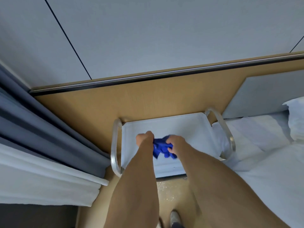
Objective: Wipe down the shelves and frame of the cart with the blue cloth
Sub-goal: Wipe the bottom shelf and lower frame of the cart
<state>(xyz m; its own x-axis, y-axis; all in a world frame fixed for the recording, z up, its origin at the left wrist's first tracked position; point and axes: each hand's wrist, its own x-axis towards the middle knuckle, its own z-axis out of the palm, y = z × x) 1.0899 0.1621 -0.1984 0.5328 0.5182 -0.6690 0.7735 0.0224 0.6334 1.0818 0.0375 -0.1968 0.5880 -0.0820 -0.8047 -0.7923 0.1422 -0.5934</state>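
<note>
**Both hands bunched on the blue cloth above the cart's top shelf**

We look down from the head camera at a small cart (166, 127) standing against a tan wood panel (102, 104). Its top shelf (184, 129) is pale and tray-like, with a raised lip along the near edge. Rounded metal frame loops flank it, one on the left (114, 145) and one on the right (227, 134).

We see the blue cloth (162, 149) crumpled into a wad over the middle of the top shelf, held between the two hands. Whether its lower folds touch the shelf we cannot tell. The left hand (145, 137) has its fingers curled tight over the cloth's left end, knuckles turned up toward us. The right hand (175, 143) grips the right end, fingers folded round the fabric, with blue folds hanging out below the fingertips. The two hands sit close together, both forearms reaching in from the bottom of the view.

To the left we see dark blue-grey curtains (41, 122) and a white fabric layer (41, 180) in front of them. On the right lies a bed with white sheets (263, 153) and a pillow (296, 119), the sheets just beside the right frame loop. Above the wood panel rises a pale grey wall (164, 33) crossed by thin dark seams. A speckled floor (171, 193) shows between the forearms, with a shoe (175, 216) at the bottom edge
</note>
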